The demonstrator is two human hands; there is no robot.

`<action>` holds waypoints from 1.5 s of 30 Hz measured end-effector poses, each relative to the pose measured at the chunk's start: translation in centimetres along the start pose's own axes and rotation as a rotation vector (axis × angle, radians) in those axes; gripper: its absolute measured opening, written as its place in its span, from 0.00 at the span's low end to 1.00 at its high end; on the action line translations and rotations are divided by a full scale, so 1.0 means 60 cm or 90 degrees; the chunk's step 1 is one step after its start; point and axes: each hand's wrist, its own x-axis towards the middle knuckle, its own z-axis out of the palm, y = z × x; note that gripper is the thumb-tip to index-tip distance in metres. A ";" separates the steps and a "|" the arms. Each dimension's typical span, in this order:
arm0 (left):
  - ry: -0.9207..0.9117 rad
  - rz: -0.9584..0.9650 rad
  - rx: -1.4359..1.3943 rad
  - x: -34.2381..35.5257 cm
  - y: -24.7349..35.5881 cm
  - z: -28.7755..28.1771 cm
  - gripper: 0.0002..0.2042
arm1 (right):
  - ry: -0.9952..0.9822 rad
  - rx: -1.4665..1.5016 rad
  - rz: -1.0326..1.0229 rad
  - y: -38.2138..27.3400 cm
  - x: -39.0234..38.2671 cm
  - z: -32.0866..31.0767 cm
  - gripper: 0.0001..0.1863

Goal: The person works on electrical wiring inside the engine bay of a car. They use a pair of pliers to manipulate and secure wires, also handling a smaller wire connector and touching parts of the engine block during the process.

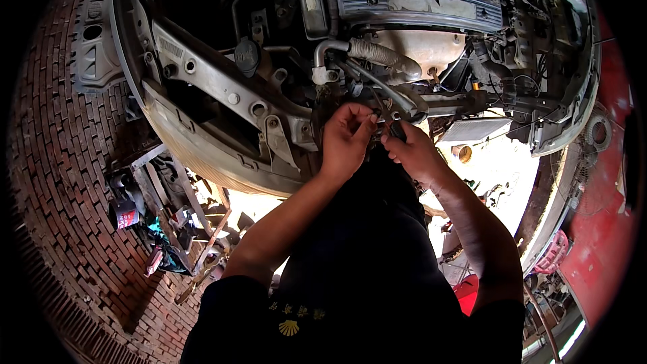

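Both hands are close together at the front of an open engine bay. My left hand point(348, 138) has thumb and forefinger pinched on a small part too tiny to name, just below a metal pipe point(390, 90). Right beside it, my right hand point(411, 154) grips a dark-handled tool point(397, 131), whose tip is hard to make out among the parts. The grey front crossmember point(222, 94) runs to the left of my hands, and a corrugated hose point(371, 52) lies above them.
The engine point(418, 3) fills the top. A brick floor point(60, 162) with a frame of clutter point(182, 216) is at left. A red panel point(600, 243), a round metal mesh part point(596, 131) and a flat silver panel point(472, 131) are at right.
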 end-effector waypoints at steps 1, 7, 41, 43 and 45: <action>0.000 0.000 0.000 0.000 0.000 -0.001 0.05 | -0.001 0.002 0.002 -0.001 -0.001 0.000 0.17; -0.001 -0.011 -0.009 -0.003 0.001 -0.001 0.05 | 0.008 -0.014 0.013 -0.007 -0.002 0.003 0.18; 0.013 -0.114 -0.115 -0.004 0.026 0.004 0.02 | -0.124 0.019 -0.024 0.003 -0.049 -0.034 0.20; 0.040 -0.104 -0.137 -0.005 0.027 0.012 0.03 | -0.138 -0.028 -0.037 0.011 -0.062 -0.046 0.17; 0.048 -0.090 -0.118 -0.004 0.026 0.013 0.03 | -0.110 0.037 -0.051 0.034 -0.067 -0.033 0.15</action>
